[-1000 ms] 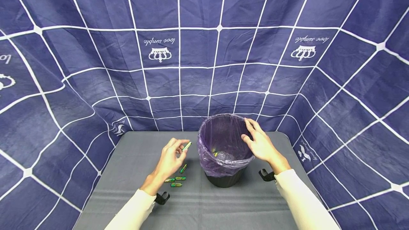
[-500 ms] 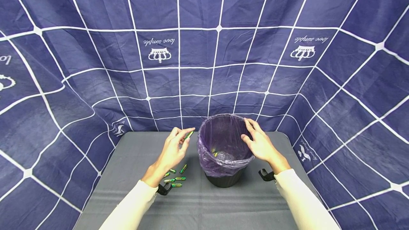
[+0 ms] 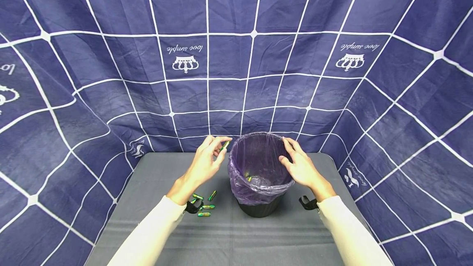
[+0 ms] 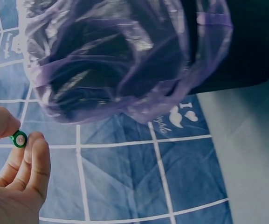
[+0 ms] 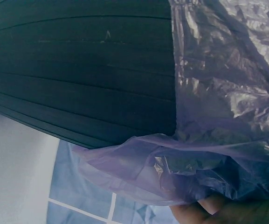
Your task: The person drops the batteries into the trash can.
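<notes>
My left hand [image 3: 205,161] pinches a green AA-size battery [image 3: 225,145] between thumb and fingertips, just left of the bin's rim. In the left wrist view the battery [image 4: 19,138] shows its round end. A black trash bin [image 3: 258,209], lined with a purple plastic bag [image 3: 242,190], stands upright on the table. My right hand [image 3: 302,167] holds the bin's right rim, thumb over the inner side; the right wrist view shows its fingers [image 5: 190,214] against the bag. Inside the bin, yellow-green bits [image 3: 249,178] are visible, probably batteries.
Several green batteries [image 3: 208,207] lie on the grey table [image 3: 148,200], left of the bin and partly behind the left wrist's black strap [image 3: 194,206]. A blue curtain [image 3: 225,93] with white lines encloses the table's back and sides.
The left hand has lifted and moved away from the loose batteries, up and rightward to the bin's rim, carrying its battery. The right hand and the bin have stayed put.
</notes>
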`<state>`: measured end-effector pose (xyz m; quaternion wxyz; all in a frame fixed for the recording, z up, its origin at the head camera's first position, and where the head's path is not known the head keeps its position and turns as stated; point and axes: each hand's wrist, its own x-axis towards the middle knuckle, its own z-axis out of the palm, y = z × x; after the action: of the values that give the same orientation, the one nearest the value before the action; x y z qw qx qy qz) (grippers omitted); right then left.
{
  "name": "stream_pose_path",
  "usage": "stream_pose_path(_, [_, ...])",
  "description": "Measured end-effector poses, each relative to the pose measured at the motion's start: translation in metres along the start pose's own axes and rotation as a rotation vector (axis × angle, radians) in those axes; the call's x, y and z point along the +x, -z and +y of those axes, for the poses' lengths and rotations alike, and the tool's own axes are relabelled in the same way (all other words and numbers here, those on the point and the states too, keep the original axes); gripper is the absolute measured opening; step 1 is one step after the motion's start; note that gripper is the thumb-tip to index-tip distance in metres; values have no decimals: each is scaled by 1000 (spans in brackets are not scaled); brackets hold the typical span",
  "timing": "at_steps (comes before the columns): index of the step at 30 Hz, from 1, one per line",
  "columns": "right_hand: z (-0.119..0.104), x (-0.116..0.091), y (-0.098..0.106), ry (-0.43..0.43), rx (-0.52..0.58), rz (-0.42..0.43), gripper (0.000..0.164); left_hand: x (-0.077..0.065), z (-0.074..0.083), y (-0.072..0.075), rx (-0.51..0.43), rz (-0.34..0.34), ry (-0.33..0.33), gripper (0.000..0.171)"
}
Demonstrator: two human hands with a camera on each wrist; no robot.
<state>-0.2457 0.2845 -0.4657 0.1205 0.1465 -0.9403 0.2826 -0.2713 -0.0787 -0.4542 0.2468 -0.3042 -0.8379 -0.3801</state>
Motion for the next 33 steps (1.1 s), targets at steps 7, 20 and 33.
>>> stream_pose_path(7, [1, 1, -1, 0, -3, -4, 71, 15, 11, 2, -37, -35, 14, 41])
stream_pose_path(20, [5, 1, -2, 0, -4, -7, 73, 47, 31, -5, -107, -80, -22, 51])
stream_pose_path(33, [4, 0, -1, 3, 3, 0, 73, 71, 48, -15, -169, -102, -42, 50])
